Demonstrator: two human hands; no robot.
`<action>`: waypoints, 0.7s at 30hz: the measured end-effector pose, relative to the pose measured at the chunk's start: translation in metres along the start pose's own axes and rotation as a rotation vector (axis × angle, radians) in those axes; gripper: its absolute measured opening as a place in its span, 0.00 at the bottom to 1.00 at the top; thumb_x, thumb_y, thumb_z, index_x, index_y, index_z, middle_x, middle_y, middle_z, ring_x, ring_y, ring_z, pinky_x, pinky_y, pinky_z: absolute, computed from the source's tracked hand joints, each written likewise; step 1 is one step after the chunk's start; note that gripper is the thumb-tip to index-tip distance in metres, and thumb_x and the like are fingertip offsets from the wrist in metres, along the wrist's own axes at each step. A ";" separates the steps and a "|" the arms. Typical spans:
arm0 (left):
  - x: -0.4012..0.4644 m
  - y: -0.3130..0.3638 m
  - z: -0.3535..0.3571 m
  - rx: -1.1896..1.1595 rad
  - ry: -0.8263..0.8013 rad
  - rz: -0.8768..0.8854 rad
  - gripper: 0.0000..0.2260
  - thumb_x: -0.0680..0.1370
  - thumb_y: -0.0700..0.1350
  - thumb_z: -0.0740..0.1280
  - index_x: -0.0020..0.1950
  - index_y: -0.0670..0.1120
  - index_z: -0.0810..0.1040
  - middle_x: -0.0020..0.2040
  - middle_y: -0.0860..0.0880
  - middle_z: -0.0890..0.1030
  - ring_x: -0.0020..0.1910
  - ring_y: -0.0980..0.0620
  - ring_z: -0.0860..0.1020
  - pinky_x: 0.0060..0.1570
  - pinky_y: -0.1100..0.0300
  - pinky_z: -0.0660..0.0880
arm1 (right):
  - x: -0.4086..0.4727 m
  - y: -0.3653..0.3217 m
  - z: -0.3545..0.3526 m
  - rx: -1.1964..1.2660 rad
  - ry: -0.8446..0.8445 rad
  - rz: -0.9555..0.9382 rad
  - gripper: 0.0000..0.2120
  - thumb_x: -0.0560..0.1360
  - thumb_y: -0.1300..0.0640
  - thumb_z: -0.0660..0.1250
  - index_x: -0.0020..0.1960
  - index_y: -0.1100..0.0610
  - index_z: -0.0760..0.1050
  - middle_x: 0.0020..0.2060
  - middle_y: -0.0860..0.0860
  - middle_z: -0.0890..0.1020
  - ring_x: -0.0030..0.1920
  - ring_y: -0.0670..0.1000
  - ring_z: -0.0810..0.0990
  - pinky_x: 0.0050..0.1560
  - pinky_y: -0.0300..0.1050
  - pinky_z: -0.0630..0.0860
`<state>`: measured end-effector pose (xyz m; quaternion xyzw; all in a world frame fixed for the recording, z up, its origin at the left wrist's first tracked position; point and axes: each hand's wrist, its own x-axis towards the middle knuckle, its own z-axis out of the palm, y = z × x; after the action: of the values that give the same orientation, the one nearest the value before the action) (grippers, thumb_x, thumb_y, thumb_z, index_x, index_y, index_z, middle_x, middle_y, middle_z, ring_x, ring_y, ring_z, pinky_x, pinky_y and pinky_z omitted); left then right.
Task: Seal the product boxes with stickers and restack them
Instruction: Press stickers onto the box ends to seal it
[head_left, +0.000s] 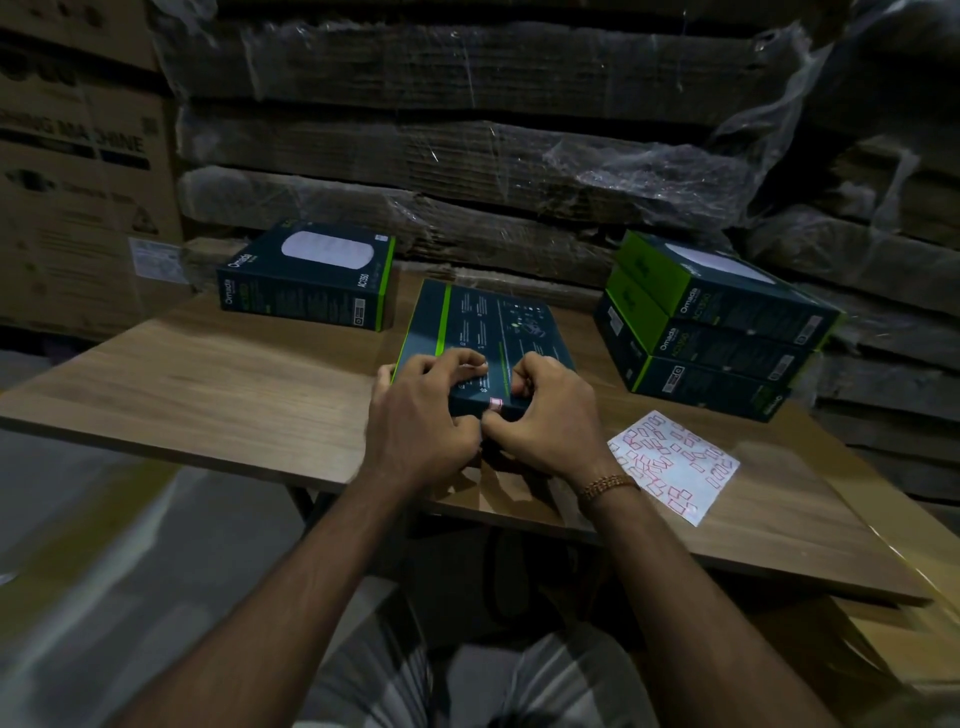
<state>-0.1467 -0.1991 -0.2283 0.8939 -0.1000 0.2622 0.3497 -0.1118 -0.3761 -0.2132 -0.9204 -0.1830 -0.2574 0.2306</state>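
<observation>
A dark teal product box (488, 325) with a green stripe lies back side up at the middle of the wooden table (208, 384). My left hand (421, 410) grips its near left corner, fingers curled over the top. My right hand (545, 415) grips the near edge beside it, thumb at a small red-and-white sticker (496, 404) on that edge. A sticker sheet (672, 465) lies to the right. One box (311, 278) sits at the back left. A stack of three boxes (711, 327) stands at the back right.
Plastic-wrapped flattened cardboard bundles (467, 156) rise directly behind the table. Large brown cartons (78, 182) stand at the far left. A cardboard piece (909, 519) overlaps the table's right end. The table's near edge runs just below my wrists.
</observation>
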 end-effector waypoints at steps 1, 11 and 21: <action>0.000 0.000 0.000 0.000 0.003 0.005 0.28 0.70 0.48 0.70 0.71 0.57 0.75 0.50 0.68 0.67 0.62 0.55 0.73 0.74 0.41 0.65 | 0.000 -0.001 0.000 -0.003 0.002 0.000 0.18 0.65 0.37 0.69 0.42 0.49 0.69 0.39 0.44 0.74 0.40 0.46 0.73 0.38 0.44 0.68; 0.000 -0.005 0.004 0.011 0.051 0.007 0.28 0.71 0.43 0.73 0.71 0.57 0.74 0.55 0.61 0.69 0.53 0.63 0.62 0.71 0.43 0.68 | 0.002 0.004 -0.007 0.110 -0.028 0.021 0.15 0.70 0.46 0.77 0.44 0.52 0.72 0.40 0.46 0.78 0.41 0.46 0.76 0.37 0.41 0.68; 0.001 -0.006 0.004 0.013 0.026 -0.001 0.29 0.71 0.48 0.72 0.72 0.58 0.73 0.56 0.60 0.69 0.56 0.58 0.68 0.73 0.40 0.66 | 0.000 0.007 -0.008 0.070 -0.040 -0.032 0.19 0.68 0.45 0.79 0.45 0.52 0.71 0.41 0.45 0.77 0.40 0.44 0.74 0.38 0.39 0.66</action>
<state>-0.1419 -0.1972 -0.2340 0.8927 -0.0933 0.2743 0.3453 -0.1117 -0.3862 -0.2091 -0.9137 -0.2112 -0.2360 0.2547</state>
